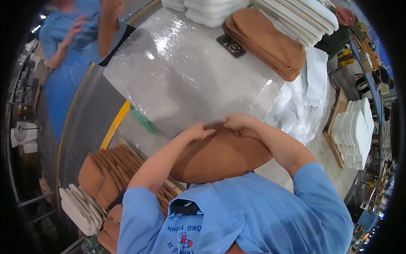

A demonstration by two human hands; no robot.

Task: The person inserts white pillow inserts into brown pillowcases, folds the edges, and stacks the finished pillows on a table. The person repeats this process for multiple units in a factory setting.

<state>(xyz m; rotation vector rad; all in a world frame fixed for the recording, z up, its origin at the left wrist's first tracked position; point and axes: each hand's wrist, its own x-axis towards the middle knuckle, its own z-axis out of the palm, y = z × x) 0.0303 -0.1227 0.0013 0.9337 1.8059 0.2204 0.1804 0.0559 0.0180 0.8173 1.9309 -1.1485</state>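
Observation:
A brown fabric cushion [224, 154] with a rounded outline is held in front of my body, at the near edge of a table covered in clear plastic sheeting [182, 80]. My left hand [200, 132] grips its far edge, fingers and thumb closed. Just to the right, my right hand [241, 123] pinches the same edge, fingertips curled onto the fabric. Only a short stretch of the edge lies between the two hands. Whatever the fingertips may hold besides the cushion is hidden.
Brown cushions [264, 42] lie stacked on the table's far right, beside a small black tray [231, 45] and white pads [296, 21]. More brown cushions [105, 175] stand at lower left. White pads [353, 131] are piled at right. Another person [80, 34] stands at far left.

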